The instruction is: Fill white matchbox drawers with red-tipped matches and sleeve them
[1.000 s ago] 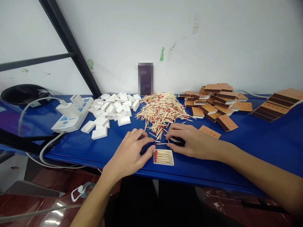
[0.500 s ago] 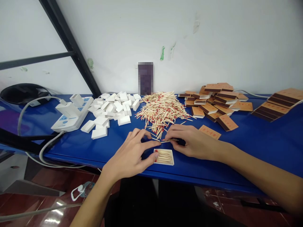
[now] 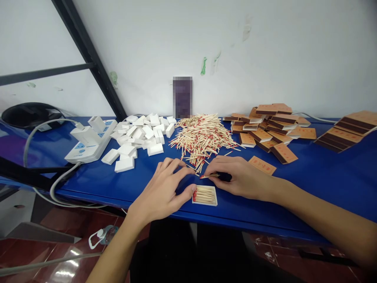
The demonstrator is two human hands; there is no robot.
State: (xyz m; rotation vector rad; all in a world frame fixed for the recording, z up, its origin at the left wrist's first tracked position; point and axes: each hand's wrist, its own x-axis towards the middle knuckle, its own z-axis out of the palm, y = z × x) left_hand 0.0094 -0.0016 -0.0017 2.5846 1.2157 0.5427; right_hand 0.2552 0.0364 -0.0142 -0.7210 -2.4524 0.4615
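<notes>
My right hand point(image 3: 232, 173) is closed in a pinch on a few matches point(image 3: 207, 176), their red heads pointing left. Just below it lies a small white matchbox tray point(image 3: 217, 201) with a layer of matches inside, heads at the left. My left hand point(image 3: 167, 186) has its fingers apart, holding nothing. Its thumb rests at the tray's left edge, and its index fingertip is close to a loose match point(image 3: 193, 169) on the table. Beyond both hands spreads a large heap of red-tipped matches point(image 3: 206, 137).
White matchbox trays point(image 3: 138, 133) lie piled at the left, beside a white power strip point(image 3: 91, 148) with cables. Orange matchbox sleeves point(image 3: 273, 125) are heaped at the right. A dark pixelated object point(image 3: 182, 98) leans on the wall. The blue table's front edge point(image 3: 235, 225) runs below the tray.
My left index finger has drawn back slightly from the matches at my right fingertips. The match that lay between both hands now shows only at my right hand. The tray stays put.
</notes>
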